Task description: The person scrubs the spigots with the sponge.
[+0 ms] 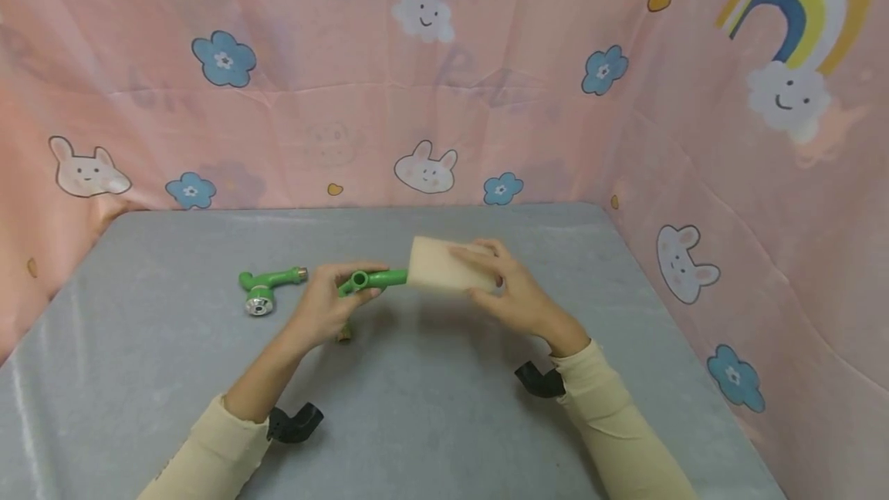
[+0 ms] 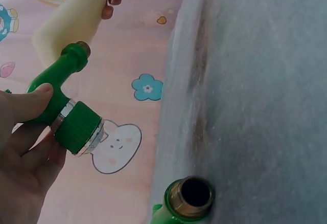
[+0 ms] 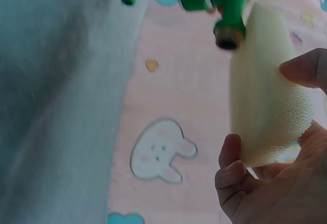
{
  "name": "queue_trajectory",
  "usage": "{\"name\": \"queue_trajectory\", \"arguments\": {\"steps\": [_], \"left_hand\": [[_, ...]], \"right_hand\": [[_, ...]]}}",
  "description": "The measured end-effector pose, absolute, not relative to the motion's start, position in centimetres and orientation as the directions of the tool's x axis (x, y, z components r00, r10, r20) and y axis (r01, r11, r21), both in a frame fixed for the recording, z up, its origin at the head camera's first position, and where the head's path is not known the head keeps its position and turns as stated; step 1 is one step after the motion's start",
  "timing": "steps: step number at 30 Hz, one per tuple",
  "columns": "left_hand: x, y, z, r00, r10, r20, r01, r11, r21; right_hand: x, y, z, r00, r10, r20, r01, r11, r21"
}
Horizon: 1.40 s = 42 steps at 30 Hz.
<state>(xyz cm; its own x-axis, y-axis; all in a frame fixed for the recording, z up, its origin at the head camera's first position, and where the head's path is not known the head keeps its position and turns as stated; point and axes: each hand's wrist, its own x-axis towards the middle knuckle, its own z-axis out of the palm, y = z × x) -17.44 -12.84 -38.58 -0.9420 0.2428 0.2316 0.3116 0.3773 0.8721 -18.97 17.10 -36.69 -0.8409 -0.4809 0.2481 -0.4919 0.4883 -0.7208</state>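
Note:
My left hand (image 1: pixel 324 307) holds a green tap (image 2: pixel 56 88) with a brass threaded end and a ribbed green collar. In the left wrist view the thumb lies over the tap's body, with fingers behind it. In my right hand (image 1: pixel 517 292) is a pale cream sponge block (image 1: pixel 441 265), gripped at its right end between thumb and fingers. One green arm of the tap reaches right to the sponge's left edge in the head view. Both things are up above the table, and the sponge hides part of the right hand's fingers.
Another green tap (image 1: pixel 267 284), with a silver-coloured fitting, lies on the grey cloth-covered table (image 1: pixel 417 423) left of the left hand. Black curved pieces (image 1: pixel 295 423) stick out at both wrists. A pink patterned curtain (image 1: pixel 292 122) stands behind and along the sides.

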Motion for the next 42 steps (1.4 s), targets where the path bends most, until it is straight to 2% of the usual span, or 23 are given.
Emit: {"name": "queue_trajectory", "arguments": {"steps": [4,7,11,14,18,21,24,27,32,36,42], "left_hand": [[-17.4,-13.1,-38.3,-0.927,0.229,0.298,0.369,0.408,0.835],[-17.3,-13.1,-38.3,-0.893,0.237,0.382,0.450,0.460,0.765],[-17.2,-12.8,-38.5,-0.799,0.300,0.521,0.595,0.517,0.616],[-17.1,-12.3,-38.7,-0.720,0.352,0.598,0.681,0.522,0.513],[-16.8,-12.1,-38.8,-0.677,0.356,0.645,0.721,0.498,0.482],[-16.9,-12.4,-38.8,-0.712,0.312,0.629,0.691,0.469,0.550],[-17.1,-12.8,-38.7,-0.788,0.247,0.564,0.610,0.438,0.660],[-17.5,-13.1,-38.7,-0.863,0.182,0.470,0.504,0.362,0.784],[-17.9,-13.4,-38.8,-0.948,0.132,0.289,0.308,0.160,0.938],[-17.7,-13.3,-38.5,-0.971,0.189,0.149,0.161,0.048,0.986],[-17.4,-13.4,-38.0,-0.967,0.255,-0.013,-0.012,0.005,1.000]], "right_hand": [[-19.4,18.4,-36.2,-0.867,-0.440,0.233,-0.458,0.520,-0.722],[-19.6,18.7,-36.0,-0.871,-0.418,0.260,-0.465,0.527,-0.712],[-19.5,18.1,-36.1,-0.847,-0.444,0.292,-0.504,0.500,-0.704],[-19.3,17.2,-36.6,-0.831,-0.490,0.263,-0.505,0.467,-0.725],[-19.3,16.6,-37.1,-0.836,-0.505,0.213,-0.466,0.452,-0.761],[-19.6,17.0,-37.3,-0.862,-0.473,0.183,-0.425,0.476,-0.770],[-19.9,17.7,-37.1,-0.884,-0.434,0.176,-0.400,0.506,-0.764],[-20.1,18.1,-36.9,-0.888,-0.400,0.227,-0.416,0.489,-0.767],[-19.6,17.1,-36.8,-0.812,-0.410,0.415,-0.572,0.424,-0.702],[-18.9,15.8,-36.7,-0.738,-0.480,0.475,-0.669,0.425,-0.610],[-18.7,15.5,-36.8,-0.715,-0.465,0.522,-0.699,0.483,-0.528]]}}
